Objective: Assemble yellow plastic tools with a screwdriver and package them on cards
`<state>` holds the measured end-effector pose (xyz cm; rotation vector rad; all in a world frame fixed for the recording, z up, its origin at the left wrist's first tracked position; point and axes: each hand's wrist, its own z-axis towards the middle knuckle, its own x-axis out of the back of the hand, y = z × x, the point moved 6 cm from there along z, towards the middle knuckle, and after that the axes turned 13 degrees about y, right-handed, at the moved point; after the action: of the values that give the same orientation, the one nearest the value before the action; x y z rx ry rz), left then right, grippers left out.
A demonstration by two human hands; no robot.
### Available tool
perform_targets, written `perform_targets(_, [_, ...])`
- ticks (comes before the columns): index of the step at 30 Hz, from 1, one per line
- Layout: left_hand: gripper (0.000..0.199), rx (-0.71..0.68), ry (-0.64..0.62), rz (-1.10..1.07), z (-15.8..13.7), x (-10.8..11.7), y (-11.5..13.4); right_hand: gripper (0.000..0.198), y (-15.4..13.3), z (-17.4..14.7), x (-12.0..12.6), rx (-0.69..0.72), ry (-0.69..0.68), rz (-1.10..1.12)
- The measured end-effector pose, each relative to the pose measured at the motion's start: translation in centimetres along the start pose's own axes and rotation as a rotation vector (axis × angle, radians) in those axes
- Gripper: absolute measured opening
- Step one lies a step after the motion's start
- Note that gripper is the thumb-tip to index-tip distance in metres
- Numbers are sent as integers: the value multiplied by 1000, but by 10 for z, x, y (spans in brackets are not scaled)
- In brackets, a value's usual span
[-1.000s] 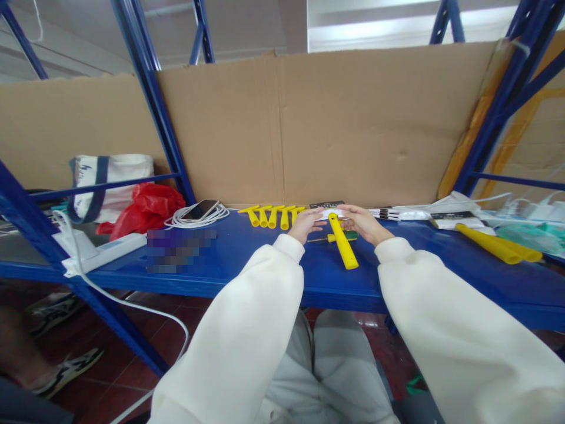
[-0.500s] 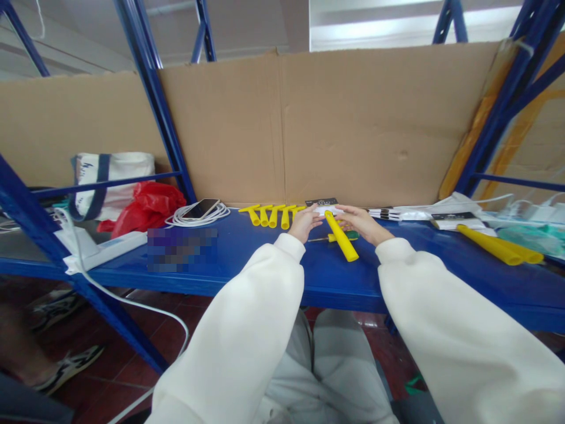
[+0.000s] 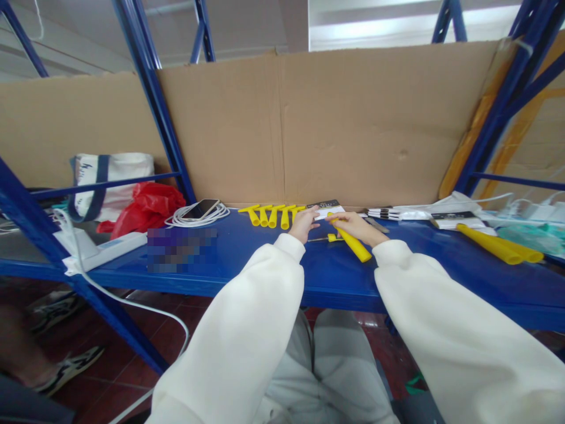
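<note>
A yellow tapered plastic handle (image 3: 356, 246) is in my right hand (image 3: 353, 225), whose fingers wrap its upper end. Its wide end points toward me and to the right. Just left of it, my left hand (image 3: 303, 224) has its fingers stretched out and apart, beside the left end of a small black-and-white packet (image 3: 330, 207). Whether those fingertips touch the packet I cannot tell. Under my right hand lies a screwdriver (image 3: 333, 238) with a thin shaft, its grip partly hidden. Several yellow T-shaped tools (image 3: 273, 218) stand in a row left of my left hand.
At the right lie more yellow handles (image 3: 494, 244), another black-and-white packet (image 3: 459, 220) and white cable bundles (image 3: 392, 213). A flat metal piece (image 3: 376, 225) is right of my right hand. Leftward are a phone (image 3: 201, 209) on a coiled cable and a power strip (image 3: 110, 250). Cardboard (image 3: 353, 123) walls the back.
My right hand has shifted with the yellow handle, whose wide end swung right. The small packet now sits at a different angle, and the flat metal piece shows beside my right hand.
</note>
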<state>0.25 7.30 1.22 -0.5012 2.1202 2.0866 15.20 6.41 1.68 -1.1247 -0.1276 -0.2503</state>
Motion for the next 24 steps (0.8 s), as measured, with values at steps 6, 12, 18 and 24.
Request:
perform_targets(6, [71, -32, -21, 13, -4, -3, 3, 36, 6, 2, 0, 0, 35, -26])
perform_targets(12, [66, -47, 36, 51, -5, 1, 6, 54, 7, 8, 12, 43, 133, -120])
perform_targets(18, [51, -29, 44, 83, -1, 3, 3, 54, 3, 22, 60, 251, 356, -392])
perform_targets(24, [44, -26, 39, 108, -3, 2, 3, 53, 17, 22, 147, 49, 444, -811])
